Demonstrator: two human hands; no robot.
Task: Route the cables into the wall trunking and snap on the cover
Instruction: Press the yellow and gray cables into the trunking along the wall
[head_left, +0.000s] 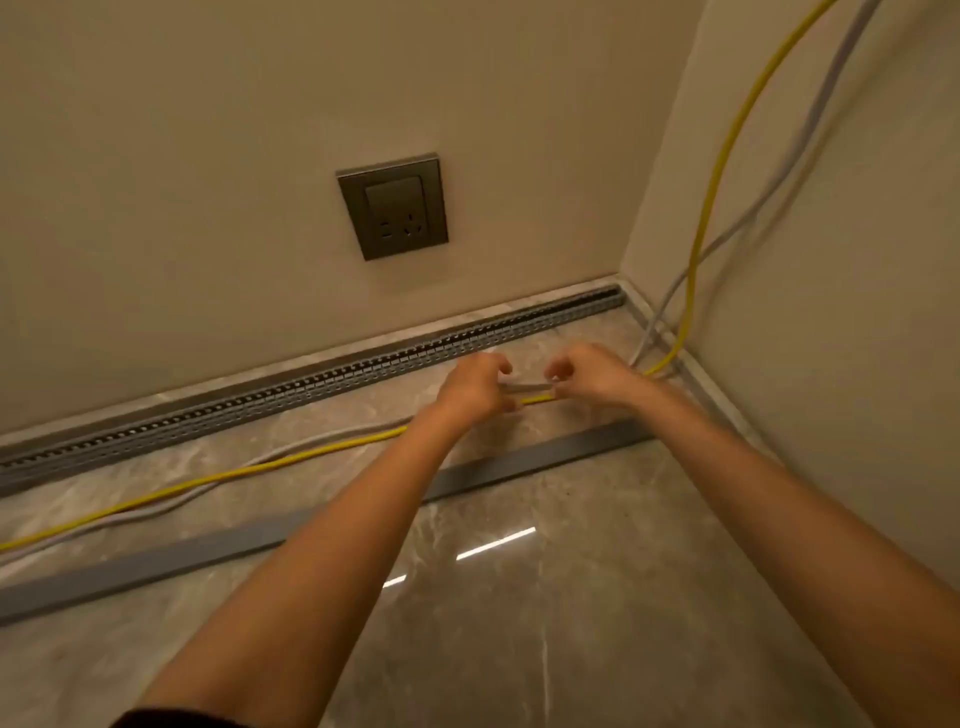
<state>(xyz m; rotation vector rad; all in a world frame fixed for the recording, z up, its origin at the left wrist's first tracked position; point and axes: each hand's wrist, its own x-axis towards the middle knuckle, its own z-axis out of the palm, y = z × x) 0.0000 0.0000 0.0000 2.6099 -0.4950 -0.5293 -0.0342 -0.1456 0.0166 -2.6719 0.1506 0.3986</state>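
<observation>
Far left: a long slotted grey plastic trunking (311, 387) is lying open along the foot of the back wall, running to the corner at right, with no cable showing inside it. In front of it a thin yellow cable (234, 475) and a pale grey cable (156, 512) are trailing side by side across the glossy brown marble floor (519, 623), both outside the trunking. Nearer the camera a flat grey plastic cover strip (208, 551) is lying loose on the floor, roughly parallel to the trunking and well apart from it, passing under both forearms. On the wall above, a dark grey square wall socket (393, 208) is sitting. Centre: the left hand (475, 387) is curling its fingers round the pale grey cable, just in front of the trunking; the yellow cable is passing beneath this hand, and whether it is also being held cannot be told through the blur. Close to its right, the right hand (592, 374) is pinching the same short taut stretch of pale grey cable with curled fingers. Right: both cables are bending at the corner and climbing up along the side wall out of the top of the view.
</observation>
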